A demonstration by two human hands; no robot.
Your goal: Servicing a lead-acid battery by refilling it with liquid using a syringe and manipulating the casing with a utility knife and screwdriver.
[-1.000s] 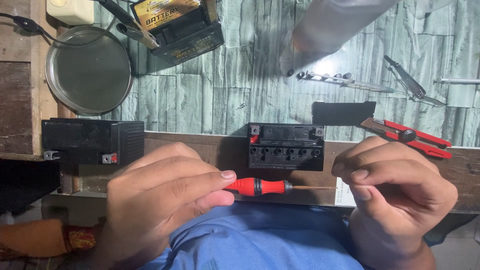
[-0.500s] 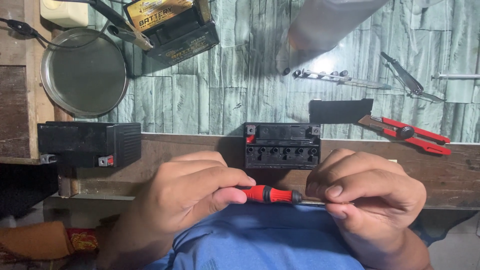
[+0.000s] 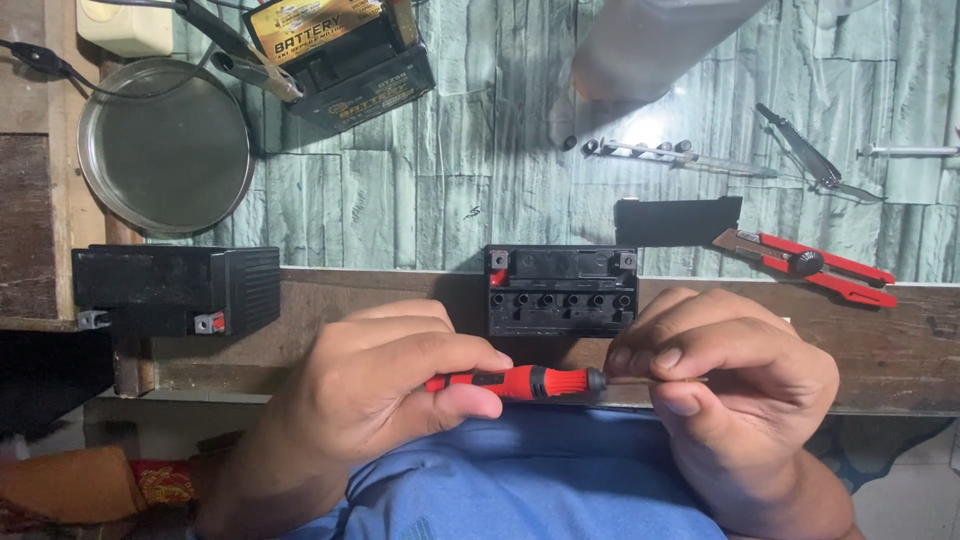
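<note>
At the bench's far left corner we see a cream plastic box point(image 3: 125, 25), and just in front of it a round glass dish point(image 3: 165, 145). Along the left of the near edge lies a plain black battery point(image 3: 175, 290) on its side, a small red mark at its terminal end.

Our left hand point(image 3: 370, 400) is below the near edge, over the blue shirt point(image 3: 530, 480). Its fingers point(image 3: 440, 355) are curled and pressed together around the handle of a red and black screwdriver point(image 3: 515, 381), the thumb pinching it from beneath. The tool lies level, just in front of the near edge.

Toward the far edge, a black battery with a yellow label point(image 3: 340, 50) sits tilted. At mid-bench, an open-topped black battery point(image 3: 562, 290) shows a row of round holes and a red terminal patch.

Our right hand point(image 3: 735, 390) closes its fingers point(image 3: 690, 345) on the screwdriver's thin shaft, pinching it at the tip.

Further right lie a black rectangular strip point(image 3: 678, 220), a red utility knife point(image 3: 810, 265) and metal tweezers point(image 3: 805, 155).
</note>
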